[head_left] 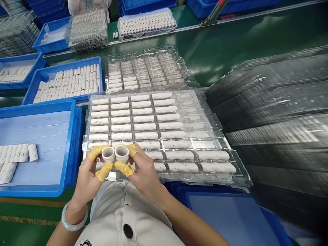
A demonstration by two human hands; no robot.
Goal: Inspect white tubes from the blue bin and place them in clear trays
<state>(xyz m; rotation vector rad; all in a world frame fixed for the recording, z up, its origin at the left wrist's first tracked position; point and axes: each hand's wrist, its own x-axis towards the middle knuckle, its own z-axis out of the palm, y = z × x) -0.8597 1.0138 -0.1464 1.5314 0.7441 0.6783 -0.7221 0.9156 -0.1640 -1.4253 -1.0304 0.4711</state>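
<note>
My left hand (89,171), with yellow finger covers, pinches a white hollow tube (108,155) whose open end faces up toward the camera. My right hand (140,171), also with yellow finger covers, holds a second white tube (122,154) the same way. The two tubes are side by side at the same height, seemingly touching. Both hands are over the near left part of a clear plastic tray (191,178), which bears rows of white tubes. The hands hide some of its slots. At the upper right of this tray several slots look paler under clear plastic.
A blue bin (67,150) with some white pieces is at the left. Behind it, another blue bin (100,73) holds rows of tubes. Further clear trays (143,68) lie beyond. Dark stacked trays (276,102) rise at the right. Across the table a person (89,4) is partly visible.
</note>
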